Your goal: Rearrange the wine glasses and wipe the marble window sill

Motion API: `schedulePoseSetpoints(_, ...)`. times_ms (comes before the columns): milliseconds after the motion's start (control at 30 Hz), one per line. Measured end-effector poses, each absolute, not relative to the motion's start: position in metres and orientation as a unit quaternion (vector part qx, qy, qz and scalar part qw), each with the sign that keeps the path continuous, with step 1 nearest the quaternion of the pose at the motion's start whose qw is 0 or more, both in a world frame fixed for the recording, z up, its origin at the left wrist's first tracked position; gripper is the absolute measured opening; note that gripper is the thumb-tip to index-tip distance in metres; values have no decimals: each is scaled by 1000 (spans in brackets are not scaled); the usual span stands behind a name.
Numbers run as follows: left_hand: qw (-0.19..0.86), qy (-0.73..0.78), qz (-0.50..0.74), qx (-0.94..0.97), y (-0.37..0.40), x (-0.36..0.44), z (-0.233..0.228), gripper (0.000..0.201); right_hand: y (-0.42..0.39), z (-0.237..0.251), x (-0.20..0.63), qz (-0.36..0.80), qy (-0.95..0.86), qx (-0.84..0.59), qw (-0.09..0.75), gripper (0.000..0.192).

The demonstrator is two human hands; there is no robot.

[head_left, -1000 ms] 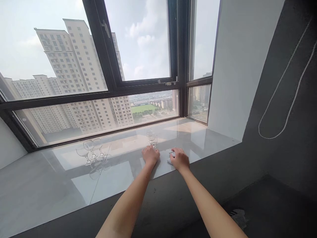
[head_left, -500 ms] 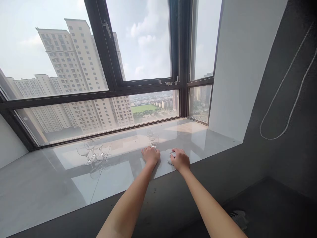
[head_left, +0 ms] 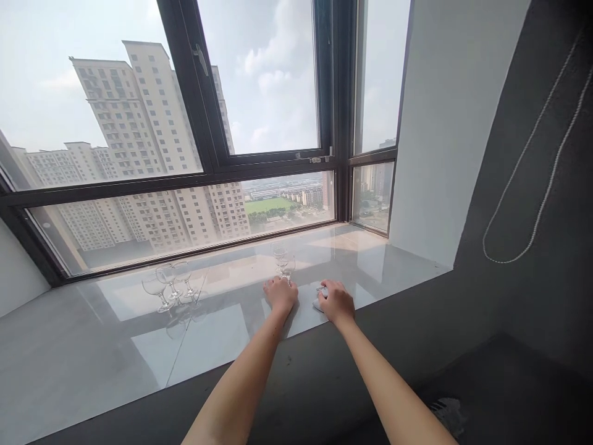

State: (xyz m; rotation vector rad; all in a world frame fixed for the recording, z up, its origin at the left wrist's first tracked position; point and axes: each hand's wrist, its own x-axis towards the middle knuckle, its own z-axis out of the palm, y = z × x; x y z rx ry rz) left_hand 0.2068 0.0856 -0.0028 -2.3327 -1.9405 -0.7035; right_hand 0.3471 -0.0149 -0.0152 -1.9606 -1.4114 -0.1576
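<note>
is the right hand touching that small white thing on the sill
Touching. In the head view the right hand lies over the white thing on the sill, covering most of it, no gap showing.

Both arms reach out to a shiny window ledge [head_left: 115,346], where the left hand [head_left: 280,293] lies flat by two small glasses [head_left: 283,262] and the right hand [head_left: 338,303] covers a white cloth [head_left: 319,301], with three glasses [head_left: 169,284] farther left

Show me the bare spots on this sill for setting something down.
The glossy grey stone sill is bare left of the three clear stemmed glasses, and again between them and the left hand. Right of the right hand, towards the white wall, is bare too. Crowded: two clear glasses beyond the hands.
</note>
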Motion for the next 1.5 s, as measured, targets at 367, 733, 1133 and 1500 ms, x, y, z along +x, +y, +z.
schedulePoseSetpoints(367, 12, -617, -232, -751, 88, 206, -6, 33, -13, -18, 347, -72, -543, -757, 356, 21)
schedulePoseSetpoints(733, -28, -623, -257, -738, 90, 205, -2, 45, -12, -17, 349, -56, -538, -765, 349, 23)
schedulePoseSetpoints(1133, 97, -635, -210, -737, 111, 19, 44, 38, -15, -16, 351, -53, -531, -780, 327, 26)
schedulePoseSetpoints(1500, -27, -779, -322, -538, 115, -124, 37, 16, -14, -22, 355, -66, -537, -785, 301, 33)
